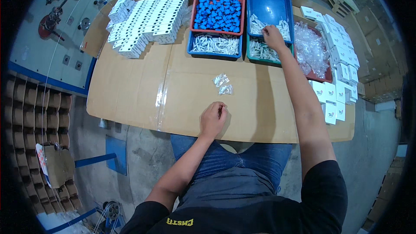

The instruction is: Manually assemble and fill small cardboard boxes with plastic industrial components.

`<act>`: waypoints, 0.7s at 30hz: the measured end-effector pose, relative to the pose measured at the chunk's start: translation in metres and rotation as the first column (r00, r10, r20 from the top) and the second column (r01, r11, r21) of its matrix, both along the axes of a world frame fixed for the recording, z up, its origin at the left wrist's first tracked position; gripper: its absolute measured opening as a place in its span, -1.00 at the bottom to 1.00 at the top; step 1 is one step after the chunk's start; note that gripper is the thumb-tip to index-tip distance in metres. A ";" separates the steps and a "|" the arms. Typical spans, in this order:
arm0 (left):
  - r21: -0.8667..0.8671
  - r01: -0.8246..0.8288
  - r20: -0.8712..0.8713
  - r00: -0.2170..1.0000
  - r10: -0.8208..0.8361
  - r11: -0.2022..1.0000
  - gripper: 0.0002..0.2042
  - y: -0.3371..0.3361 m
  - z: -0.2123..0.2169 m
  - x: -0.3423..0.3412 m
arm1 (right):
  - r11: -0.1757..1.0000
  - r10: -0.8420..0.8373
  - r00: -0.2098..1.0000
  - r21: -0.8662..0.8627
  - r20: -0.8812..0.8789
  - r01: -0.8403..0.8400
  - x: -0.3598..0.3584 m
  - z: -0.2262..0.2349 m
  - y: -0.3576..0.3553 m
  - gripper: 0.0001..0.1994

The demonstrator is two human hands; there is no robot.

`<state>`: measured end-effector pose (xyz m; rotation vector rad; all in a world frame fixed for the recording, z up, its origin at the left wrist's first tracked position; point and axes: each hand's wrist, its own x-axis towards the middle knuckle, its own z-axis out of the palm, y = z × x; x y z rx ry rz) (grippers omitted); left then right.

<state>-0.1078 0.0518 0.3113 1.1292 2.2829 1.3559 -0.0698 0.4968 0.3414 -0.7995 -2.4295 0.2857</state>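
fingertips of right hand (274, 37) hidden among white parts (269, 27) in blue tray (268, 0).

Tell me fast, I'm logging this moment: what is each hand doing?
Left hand: loosely curled on the brown cardboard tabletop; contents cannot be told.
Right hand: reaching into the blue plastic tray, fingers on small white parts.

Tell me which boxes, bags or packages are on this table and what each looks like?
Small white boxes: stacked in rows, far left.
More white boxes: down the right edge.
Clear plastic bags: heaped in a red tray, right.
A few clear bags: loose at table centre, beyond the left hand.
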 end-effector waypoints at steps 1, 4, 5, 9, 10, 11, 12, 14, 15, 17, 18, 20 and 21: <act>0.000 0.003 -0.004 1.000 -0.003 1.000 -0.92 0.000 -0.002 -0.001 | 1.000 0.022 1.000 -0.017 -0.019 -0.022 -0.004 0.003 -0.001 -0.84; -0.017 -0.001 -0.020 1.000 0.000 1.000 -0.92 -0.004 -0.007 -0.005 | 0.998 -0.010 0.997 0.067 -0.074 0.015 -0.010 0.011 -0.020 -0.83; -0.035 -0.006 -0.033 0.999 0.005 0.999 -0.92 -0.005 -0.008 -0.006 | 0.985 0.006 0.991 0.171 -0.136 0.017 -0.013 0.014 -0.035 -0.83; -0.036 -0.026 -0.026 0.999 0.026 0.999 -0.91 -0.010 -0.004 -0.010 | 0.951 0.040 0.999 -0.308 -0.011 -0.041 -0.022 0.011 -0.127 -0.78; -0.027 -0.018 -0.035 0.999 0.018 0.999 -0.90 -0.009 -0.002 -0.009 | 0.895 0.041 0.993 -0.446 0.108 0.011 -0.021 0.006 -0.153 -0.76; -0.018 -0.008 -0.048 0.999 0.007 1.000 -0.90 -0.008 -0.001 -0.010 | 0.877 0.063 0.982 -0.479 0.178 0.030 -0.019 -0.001 -0.179 -0.76; -0.019 -0.012 -0.046 0.999 0.011 1.000 -0.90 -0.006 0.000 -0.010 | 0.859 0.087 0.966 -0.510 0.245 0.052 -0.018 -0.008 -0.202 -0.76; -0.021 0.016 -0.019 1.000 -0.016 1.000 -0.90 -0.005 0.000 -0.009 | 0.922 0.049 0.984 -0.387 0.172 0.021 -0.018 -0.021 -0.248 -0.78; -0.026 0.012 -0.023 1.000 -0.013 1.000 -0.90 -0.005 0.000 -0.009 | 0.968 0.017 0.996 -0.251 0.089 0.006 -0.019 -0.026 -0.260 -0.79; -0.013 0.007 -0.037 0.999 -0.008 1.000 -0.90 -0.004 -0.001 -0.008 | 0.975 0.016 0.999 -0.224 0.036 -0.007 -0.025 -0.042 -0.264 -0.81; -0.012 0.006 -0.043 0.999 -0.006 1.000 -0.90 -0.004 -0.001 -0.008 | 0.982 0.013 1.000 -0.190 -0.013 -0.015 -0.028 -0.049 -0.263 -0.83; -0.019 0.018 -0.024 1.000 -0.019 1.000 -0.89 -0.005 -0.003 -0.007 | 0.883 0.038 0.992 -0.460 -0.119 -0.089 -0.029 -0.053 -0.259 -0.84; -0.016 0.016 -0.027 0.999 -0.017 1.000 -0.89 -0.006 -0.003 -0.007 | 0.709 0.029 0.975 -0.683 -0.218 -0.174 -0.029 -0.054 -0.257 -0.85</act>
